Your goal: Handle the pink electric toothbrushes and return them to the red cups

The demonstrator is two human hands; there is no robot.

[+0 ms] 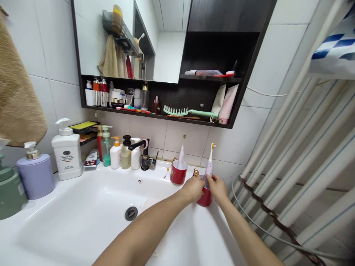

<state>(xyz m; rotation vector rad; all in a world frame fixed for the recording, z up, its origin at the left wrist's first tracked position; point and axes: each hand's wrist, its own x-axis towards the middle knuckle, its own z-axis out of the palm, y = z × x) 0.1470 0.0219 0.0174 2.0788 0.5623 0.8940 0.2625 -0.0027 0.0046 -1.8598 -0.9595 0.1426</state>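
Note:
A red cup [205, 198] stands on the right rim of the white sink [83, 218]. My left hand [193, 188] is wrapped round the cup's left side. An electric toothbrush [209, 166] with a white and pink handle stands upright in that cup. My right hand [217, 188] pinches the toothbrush's handle just above the cup's rim. A second red cup [178, 172] sits a little further back on the rim, with another electric toothbrush [181, 155] in it.
Pump bottles [67, 149] and a black tap [144, 153] line the sink's back and left edge. A dark shelf [155, 111] with a green comb and toiletries hangs above. A striped curtain [310, 155] is on the right, a brown towel [16, 88] at far left.

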